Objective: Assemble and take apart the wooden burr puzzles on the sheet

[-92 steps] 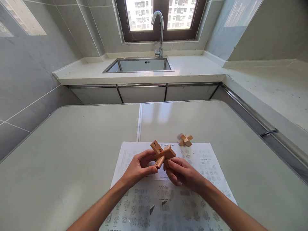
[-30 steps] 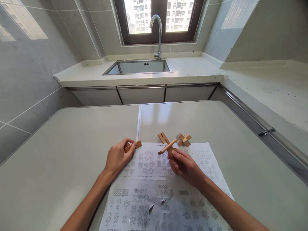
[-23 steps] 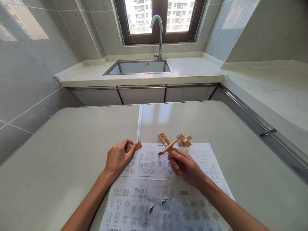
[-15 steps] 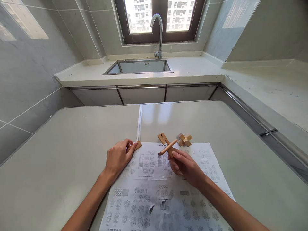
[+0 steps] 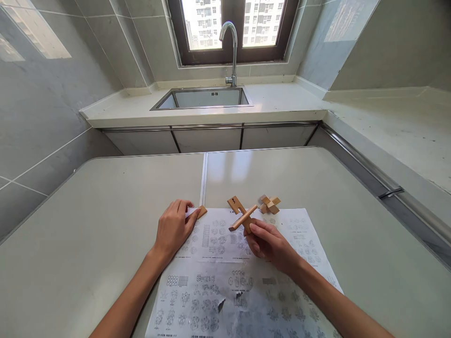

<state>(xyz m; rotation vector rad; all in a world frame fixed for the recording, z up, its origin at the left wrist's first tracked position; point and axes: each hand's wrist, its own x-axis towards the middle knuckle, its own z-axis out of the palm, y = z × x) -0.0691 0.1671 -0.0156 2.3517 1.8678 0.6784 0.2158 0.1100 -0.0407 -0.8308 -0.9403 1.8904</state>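
Observation:
My right hand [image 5: 266,239] grips the lower end of a flat wooden puzzle piece [image 5: 234,203], which has a slot and a dark mark near its far end. A slimmer wooden stick [image 5: 243,218] lies crosswise with it, raised above the printed sheet. My left hand [image 5: 174,225] rests at the sheet's upper left corner, fingers apart from the thumb. Its thumb tip touches a small wooden piece [image 5: 202,212], partly hidden by the hand. Just beyond my right hand sits an interlocked wooden burr puzzle [image 5: 269,204].
The creased paper sheet [image 5: 211,263], printed with puzzle diagrams and torn in places, lies on the pale table [image 5: 88,244]. Past the table's far edge are a white counter [image 5: 282,98], a sink [image 5: 211,105] and a faucet [image 5: 234,51] below a window.
My left fingers have drawn back from the small wooden piece, uncovering the paper's corner, while the thumb stays there. My right hand and its pieces have shifted slightly left and nearer to me.

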